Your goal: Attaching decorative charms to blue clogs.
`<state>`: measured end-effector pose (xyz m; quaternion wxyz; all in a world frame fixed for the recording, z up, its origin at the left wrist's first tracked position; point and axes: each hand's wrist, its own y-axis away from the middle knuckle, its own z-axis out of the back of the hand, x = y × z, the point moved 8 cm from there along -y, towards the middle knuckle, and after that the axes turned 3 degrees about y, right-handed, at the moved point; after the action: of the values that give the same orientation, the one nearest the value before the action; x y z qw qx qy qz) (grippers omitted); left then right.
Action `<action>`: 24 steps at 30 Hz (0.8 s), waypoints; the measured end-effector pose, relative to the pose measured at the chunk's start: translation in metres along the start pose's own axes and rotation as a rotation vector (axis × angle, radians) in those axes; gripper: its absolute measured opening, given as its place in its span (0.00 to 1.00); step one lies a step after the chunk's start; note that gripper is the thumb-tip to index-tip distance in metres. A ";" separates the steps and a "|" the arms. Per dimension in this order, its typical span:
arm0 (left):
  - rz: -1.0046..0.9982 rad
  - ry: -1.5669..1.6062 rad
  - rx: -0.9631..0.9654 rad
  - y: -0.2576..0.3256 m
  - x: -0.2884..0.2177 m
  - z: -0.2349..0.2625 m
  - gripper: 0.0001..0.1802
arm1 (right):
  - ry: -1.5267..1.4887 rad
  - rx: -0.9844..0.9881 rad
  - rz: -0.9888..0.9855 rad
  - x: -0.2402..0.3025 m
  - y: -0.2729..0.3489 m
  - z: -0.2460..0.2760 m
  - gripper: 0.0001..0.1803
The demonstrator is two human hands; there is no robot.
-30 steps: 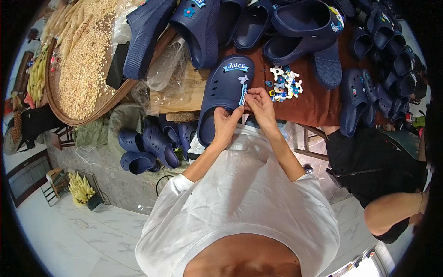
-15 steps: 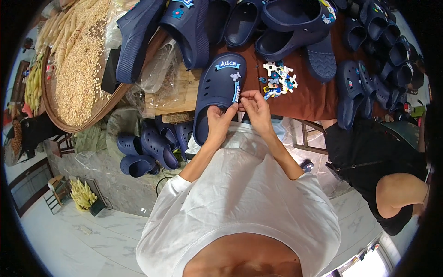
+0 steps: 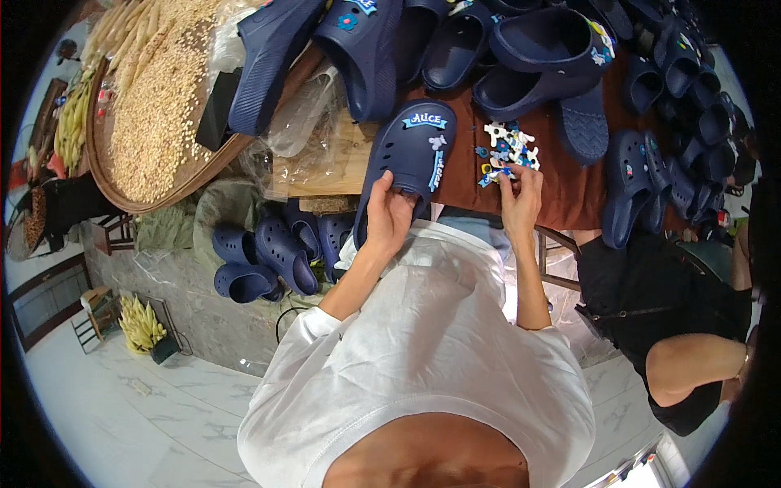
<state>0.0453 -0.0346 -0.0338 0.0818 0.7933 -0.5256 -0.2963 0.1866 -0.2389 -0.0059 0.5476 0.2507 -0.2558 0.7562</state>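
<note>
- Fingers of the left hand (image 3: 389, 218) are curled around the heel end of the clog (image 3: 407, 167), thumb on top and the others underneath, so the hand is closed on it.
- Fingers of the right hand (image 3: 519, 193) are together at the tips, pressed down into the near edge of the charms (image 3: 506, 153); I cannot tell if they already pinch one piece.
- Clog lies with the toe away from the person, on the edge of the brown cloth (image 3: 569, 191), touching the wooden board (image 3: 325, 167) at its left side.
- It looks like a foam clog: light, a little soft, and it bends when squeezed. The surface seems matte, so not slippery. I judge the heel rim or the side wall is a good place to hold it, away from the decorated top.
- Charms are small, flat and probably rubbery. They look easy to drop, so a tip pinch with thumb and first finger seems the right grip.
- Many more dark blue clogs (image 3: 537, 49) lie behind, and a round tray (image 3: 102, 175) with grain is at the left.
</note>
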 end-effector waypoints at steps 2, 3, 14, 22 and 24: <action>0.041 0.195 -0.035 -0.004 -0.001 0.003 0.25 | 0.025 -0.026 0.087 0.001 -0.002 0.002 0.12; 0.032 0.197 -0.036 -0.008 -0.004 0.003 0.25 | 0.055 -0.057 0.167 0.009 -0.002 0.006 0.11; 0.092 -0.028 -0.107 0.016 0.000 -0.005 0.22 | -0.459 0.406 0.165 0.106 -0.015 -0.007 0.10; 0.016 -0.174 -0.113 0.028 -0.008 -0.013 0.20 | -0.348 0.527 0.364 0.163 -0.007 -0.033 0.12; 0.006 -0.178 -0.108 0.024 -0.010 -0.011 0.20 | -0.401 0.528 0.314 0.166 -0.005 -0.037 0.12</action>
<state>0.0293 -0.0380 -0.0106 0.0783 0.7566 -0.5166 -0.3931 0.1418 -0.0968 0.0761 0.2803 0.4845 -0.1894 0.8067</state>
